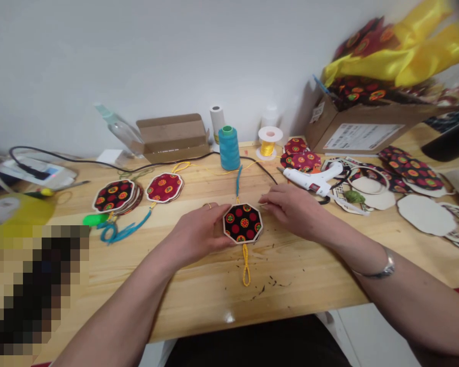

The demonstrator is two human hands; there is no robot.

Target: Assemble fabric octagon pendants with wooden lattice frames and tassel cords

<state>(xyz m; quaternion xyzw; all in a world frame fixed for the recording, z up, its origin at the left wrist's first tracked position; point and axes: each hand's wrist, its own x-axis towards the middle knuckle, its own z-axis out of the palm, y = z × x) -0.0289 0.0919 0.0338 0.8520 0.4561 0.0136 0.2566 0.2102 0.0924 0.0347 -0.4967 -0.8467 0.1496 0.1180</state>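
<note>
An octagonal pendant lies on the table in front of me, black patterned fabric inside a pale frame. A yellow cord loop hangs from its near side, and a blue tassel extends from the far side. My left hand grips the pendant's left edge between thumb and fingers. Just off its right edge is my right hand, fingers curled and pinched together; whatever they may hold is too small to make out. Beyond that hand rests a white glue gun.
Finished pendants are stacked at left, near a red one. A blue thread cone and yellow cord spool stand behind. Pale blank panels lie at right, below a fabric-filled cardboard box. Dark scraps dot the near table.
</note>
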